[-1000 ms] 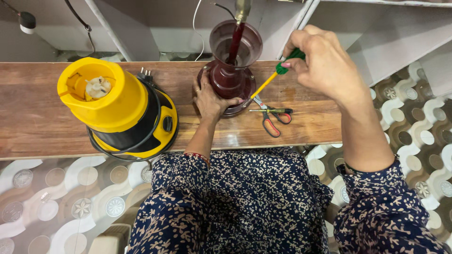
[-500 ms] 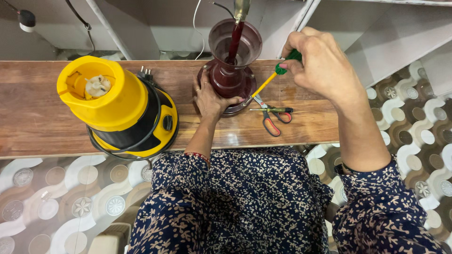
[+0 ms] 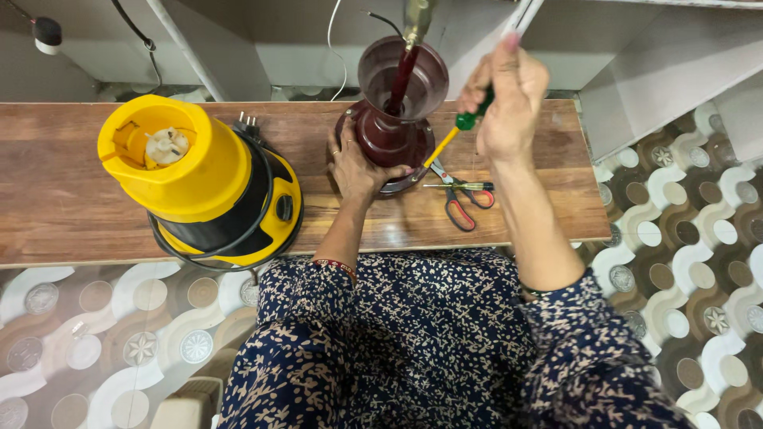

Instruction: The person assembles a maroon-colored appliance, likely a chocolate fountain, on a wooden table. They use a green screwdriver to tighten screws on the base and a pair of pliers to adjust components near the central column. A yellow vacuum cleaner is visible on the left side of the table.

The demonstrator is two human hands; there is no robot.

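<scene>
— From the head camera, where do the hands sit?

— The left hand (image 3: 359, 165) lies on the maroon, glossy, vase-shaped appliance base (image 3: 389, 131), fingers spread and pressed to its lower flank at about seven o'clock. The right hand (image 3: 509, 103) is curled tight round a yellow-shafted screwdriver with a green plastic handle (image 3: 449, 137).

— Which way does the tool run?

— Its long axis slants from the fist at two o'clock down to eight o'clock, the tip meeting the base's rim just beside the left fingers. The base stands upright at the far middle of the brown wood-grain bench (image 3: 71, 191).

— Anything else?

— Red-handled steel pliers (image 3: 461, 202) lie at five o'clock of the base; a smooth yellow-and-black plastic motor housing (image 3: 203, 183) stands well apart at nine o'clock.
</scene>
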